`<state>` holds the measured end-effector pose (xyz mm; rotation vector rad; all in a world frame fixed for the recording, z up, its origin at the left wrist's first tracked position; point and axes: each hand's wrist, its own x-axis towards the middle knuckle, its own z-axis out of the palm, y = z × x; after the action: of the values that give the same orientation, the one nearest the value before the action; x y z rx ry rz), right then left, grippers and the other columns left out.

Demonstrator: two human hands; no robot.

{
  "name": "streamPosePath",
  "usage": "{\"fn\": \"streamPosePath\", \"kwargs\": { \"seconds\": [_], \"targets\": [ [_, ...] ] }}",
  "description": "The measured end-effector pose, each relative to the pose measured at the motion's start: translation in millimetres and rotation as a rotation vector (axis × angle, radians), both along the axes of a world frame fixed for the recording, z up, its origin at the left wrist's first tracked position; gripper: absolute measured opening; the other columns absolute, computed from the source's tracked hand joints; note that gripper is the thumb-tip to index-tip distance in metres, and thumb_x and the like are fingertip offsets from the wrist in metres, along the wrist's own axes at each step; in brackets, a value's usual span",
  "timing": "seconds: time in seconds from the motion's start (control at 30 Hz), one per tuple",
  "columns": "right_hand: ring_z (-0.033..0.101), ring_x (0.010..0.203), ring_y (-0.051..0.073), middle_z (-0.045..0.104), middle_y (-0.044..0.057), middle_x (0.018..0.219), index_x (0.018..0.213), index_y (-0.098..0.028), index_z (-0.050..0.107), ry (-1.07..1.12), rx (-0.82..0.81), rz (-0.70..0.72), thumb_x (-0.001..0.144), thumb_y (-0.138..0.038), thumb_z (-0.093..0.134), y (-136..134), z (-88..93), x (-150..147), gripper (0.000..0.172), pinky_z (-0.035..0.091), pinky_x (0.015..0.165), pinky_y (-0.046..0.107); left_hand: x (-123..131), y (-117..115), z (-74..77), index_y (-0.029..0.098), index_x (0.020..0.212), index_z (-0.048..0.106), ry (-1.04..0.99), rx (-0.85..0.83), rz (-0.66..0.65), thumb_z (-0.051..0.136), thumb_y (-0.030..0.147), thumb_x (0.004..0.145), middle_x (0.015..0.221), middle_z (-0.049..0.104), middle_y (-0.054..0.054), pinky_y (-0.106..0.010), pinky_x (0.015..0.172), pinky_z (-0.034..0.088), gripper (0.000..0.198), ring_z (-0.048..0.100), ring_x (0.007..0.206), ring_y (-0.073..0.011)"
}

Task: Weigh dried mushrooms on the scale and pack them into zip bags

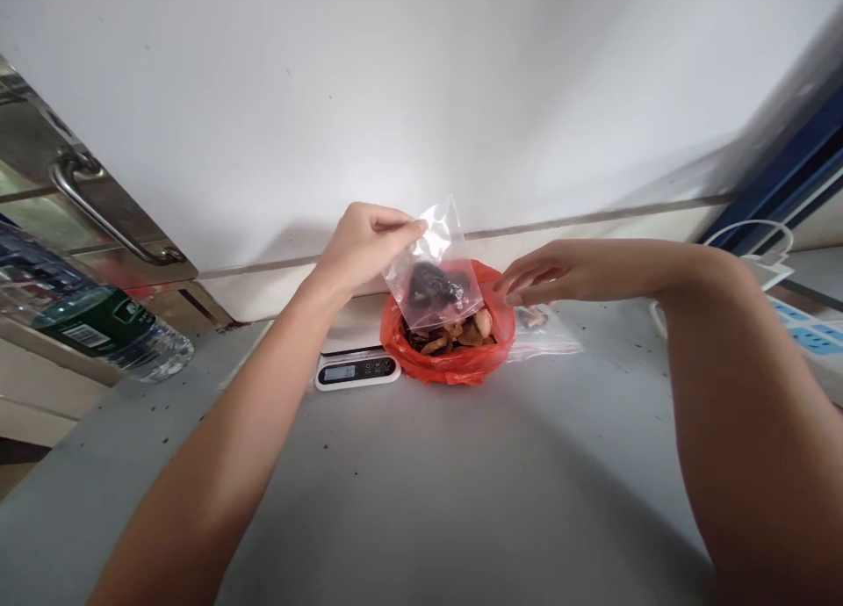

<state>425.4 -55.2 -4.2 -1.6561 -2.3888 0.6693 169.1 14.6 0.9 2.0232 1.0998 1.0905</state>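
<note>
My left hand (pixel 375 241) pinches the top edge of a clear plastic bag (pixel 438 281) with dark pieces at its bottom. That bag hangs over a red plastic bag (pixel 454 364), which stands wide open and holds brown dried pieces (pixel 454 334). Beside the red bag's right rim, my right hand (pixel 543 272) hovers with its fingers bent down and apart; nothing shows in them. Left of the red bag sits a white digital scale (pixel 357 371) with a lit display, its rear part partly hidden by my left arm. Another clear bag (pixel 546 332) lies flat on the right.
A large water bottle (pixel 98 321) with a green label stands at the left, near a metal door handle (pixel 111 211). At the right are a power strip (pixel 807 329) and a white cable (pixel 751 224). A white wall (pixel 421 88) rises behind the grey table (pixel 421 501).
</note>
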Motion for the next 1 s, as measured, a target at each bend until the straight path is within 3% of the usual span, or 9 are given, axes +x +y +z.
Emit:
{"fn": "streamPosePath", "kwargs": {
  "seconds": [0.17,0.3,0.43,0.57,0.67,0.8,0.93,1.0],
  "targets": [
    [0.077,0.092,0.031,0.084,0.004,0.104,0.101,-0.031,0.085,0.037,-0.030,-0.071,0.078,-0.053,0.071,1.9,-0.5,-3.6,0.034,0.059,0.077,0.041,10.4,-10.5,17.6,0.017,0.064,0.078,-0.027,0.041,-0.092,0.082,0.010,0.081,0.079,0.076,-0.004,-0.037,0.085,0.057,0.019,0.073,0.085,-0.0216],
    [0.077,0.088,0.030,0.084,0.004,0.100,0.102,-0.030,0.084,0.074,0.003,-0.062,0.079,-0.054,0.071,1.6,-1.1,-8.2,0.036,0.058,0.073,0.039,12.5,-18.5,24.8,0.015,0.068,0.079,-0.133,0.057,-0.086,0.084,0.005,0.079,0.077,0.074,-0.003,-0.035,0.081,0.058,0.016,0.074,0.088,-0.0230],
    [0.073,0.080,0.027,0.082,0.003,0.088,0.091,-0.028,0.085,0.134,0.041,-0.071,0.077,-0.057,0.074,3.2,-2.4,-15.5,0.034,0.054,0.069,0.036,10.3,-20.3,18.3,0.018,0.072,0.080,-0.249,0.129,-0.077,0.083,0.009,0.083,0.078,0.074,-0.002,-0.031,0.076,0.058,0.014,0.073,0.086,-0.0201],
    [0.068,0.078,0.025,0.080,0.004,0.085,0.082,-0.025,0.082,0.359,0.056,-0.079,0.076,-0.052,0.074,8.4,-9.7,-22.3,0.029,0.053,0.071,0.037,-3.2,-12.8,-1.4,0.019,0.079,0.079,-0.426,0.078,0.045,0.082,0.020,0.088,0.082,0.075,-0.002,-0.027,0.068,0.056,0.010,0.072,0.078,-0.0151],
    [0.066,0.076,0.022,0.075,0.005,0.081,0.073,-0.022,0.073,0.653,0.076,-0.188,0.074,-0.044,0.076,12.4,-16.7,-31.8,0.021,0.054,0.073,0.038,-25.0,-9.4,-19.3,0.019,0.077,0.075,-0.493,-0.034,0.107,0.082,0.025,0.086,0.076,0.071,0.000,-0.022,0.064,0.054,0.013,0.067,0.070,-0.0112],
    [0.063,0.068,0.016,0.065,0.001,0.070,0.072,-0.022,0.059,0.949,0.049,-0.285,0.075,-0.031,0.080,14.0,-21.3,-59.2,0.023,0.055,0.071,0.036,-67.8,-15.9,-39.6,0.020,0.068,0.072,-0.371,-0.089,0.087,0.091,0.034,0.072,0.062,0.064,0.002,-0.023,0.058,0.051,0.024,0.057,0.057,-0.0109],
    [0.065,0.063,0.018,0.067,0.000,0.064,0.084,-0.020,0.067,0.920,0.105,-0.345,0.074,-0.024,0.080,12.9,-22.5,-98.0,0.017,0.055,0.066,0.034,-122.0,-22.9,-53.9,0.022,0.071,0.075,-0.163,-0.102,0.241,0.082,0.053,0.074,0.066,0.069,-0.003,-0.029,0.062,0.053,0.032,0.063,0.063,-0.0187],
    [0.071,0.069,0.022,0.073,0.003,0.070,0.090,-0.020,0.070,0.870,0.206,-0.344,0.077,-0.026,0.077,14.1,-25.1,-119.2,0.017,0.056,0.067,0.035,-150.4,-22.8,-62.8,0.023,0.078,0.078,-0.067,-0.120,0.353,0.077,0.059,0.077,0.077,0.076,-0.007,-0.032,0.071,0.056,0.036,0.071,0.078,-0.0252]
  ]
}}
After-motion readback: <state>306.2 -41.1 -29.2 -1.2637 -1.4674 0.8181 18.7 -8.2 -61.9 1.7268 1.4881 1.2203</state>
